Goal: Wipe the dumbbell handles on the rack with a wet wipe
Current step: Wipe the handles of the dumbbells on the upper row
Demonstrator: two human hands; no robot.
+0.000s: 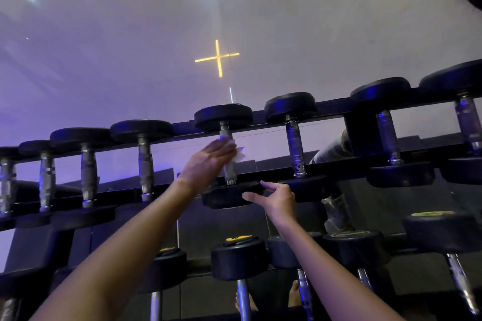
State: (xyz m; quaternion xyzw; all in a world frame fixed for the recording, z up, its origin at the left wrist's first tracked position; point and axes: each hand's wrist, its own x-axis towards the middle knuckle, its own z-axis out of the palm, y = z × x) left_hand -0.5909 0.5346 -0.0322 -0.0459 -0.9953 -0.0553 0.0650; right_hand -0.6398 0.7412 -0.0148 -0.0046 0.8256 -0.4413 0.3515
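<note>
Currently my left hand [208, 161] presses wipe [239, 154] flat on handle [229, 171]; right hand [275, 199] pinches weight [225, 198]. Risk: light pressure, wipe slips off.

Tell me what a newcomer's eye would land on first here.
At centre, the blurred left hand presses a white wet wipe against the handle of the middle dumbbell on the rack. The right hand pinches that dumbbell's near head. Above them, a yellow cross of light glows on the purple-lit surface behind.
</note>
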